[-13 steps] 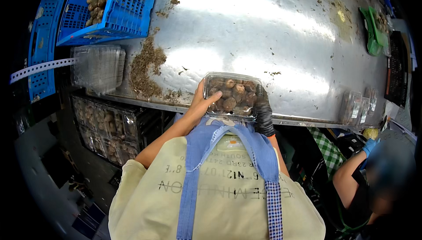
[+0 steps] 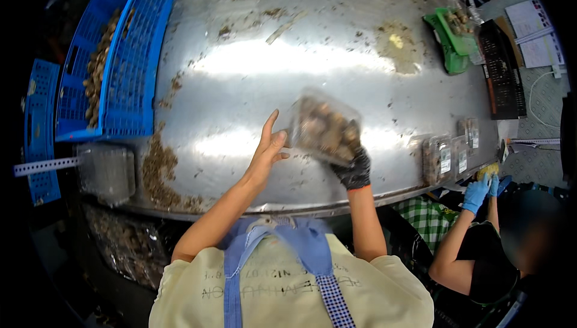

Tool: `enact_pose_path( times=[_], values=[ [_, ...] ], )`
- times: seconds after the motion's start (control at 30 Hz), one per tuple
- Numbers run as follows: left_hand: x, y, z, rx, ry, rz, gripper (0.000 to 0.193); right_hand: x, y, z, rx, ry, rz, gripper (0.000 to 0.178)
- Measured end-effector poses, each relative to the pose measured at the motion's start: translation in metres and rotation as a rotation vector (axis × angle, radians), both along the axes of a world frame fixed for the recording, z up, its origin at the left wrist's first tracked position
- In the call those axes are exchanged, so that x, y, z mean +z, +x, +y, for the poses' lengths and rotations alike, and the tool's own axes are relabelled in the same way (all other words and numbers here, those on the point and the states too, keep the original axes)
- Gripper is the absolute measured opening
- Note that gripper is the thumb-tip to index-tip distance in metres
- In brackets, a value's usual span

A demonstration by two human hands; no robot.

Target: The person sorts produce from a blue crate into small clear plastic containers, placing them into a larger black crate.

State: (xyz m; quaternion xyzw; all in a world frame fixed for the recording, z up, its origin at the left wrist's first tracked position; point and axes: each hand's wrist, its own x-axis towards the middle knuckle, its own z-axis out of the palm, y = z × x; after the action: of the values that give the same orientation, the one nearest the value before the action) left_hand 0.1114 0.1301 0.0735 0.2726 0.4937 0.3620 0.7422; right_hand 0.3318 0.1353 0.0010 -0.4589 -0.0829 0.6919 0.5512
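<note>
My right hand (image 2: 351,170), in a black glove, holds a clear plastic box (image 2: 327,125) by its near right side. The box is tilted, smeared by motion and filled with round brown produce that looks like small tubers. My bare left hand (image 2: 265,152) is just left of the box, over the metal table (image 2: 240,106). Its fingers are spread and apart from the box, with nothing in them.
A blue crate (image 2: 129,69) of similar produce stands at the left, by stacked clear boxes (image 2: 108,173). Dry soil crumbs (image 2: 159,169) lie near them. Filled boxes (image 2: 437,158) with labels sit at the right, close to a co-worker's blue gloves (image 2: 476,193). A green container (image 2: 448,42) stands beyond.
My left hand has let go of the box. The box has gone from level near the table's edge to tilted farther over the table, in my right hand. The view has shifted too.
</note>
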Motion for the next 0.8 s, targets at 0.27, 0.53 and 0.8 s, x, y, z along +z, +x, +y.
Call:
enact_pose_path(
  times=[0.27, 0.53, 0.8],
  values=[
    [-0.045, 0.005, 0.016, -0.017, 0.130, 0.264, 0.037, -0.034, 0.208, 0.226, -0.520, 0.436, -0.053, 0.062],
    [-0.089, -0.063, -0.061, 0.359, -0.120, 0.393, 0.026, -0.079, 0.290, 0.374, -0.193, 0.687, 0.053, 0.064],
    [-0.098, -0.080, -0.064, 0.333, 0.003, 0.451, 0.025, -0.088, 0.269, 0.364, -0.414, 0.520, -0.181, 0.043]
  ],
)
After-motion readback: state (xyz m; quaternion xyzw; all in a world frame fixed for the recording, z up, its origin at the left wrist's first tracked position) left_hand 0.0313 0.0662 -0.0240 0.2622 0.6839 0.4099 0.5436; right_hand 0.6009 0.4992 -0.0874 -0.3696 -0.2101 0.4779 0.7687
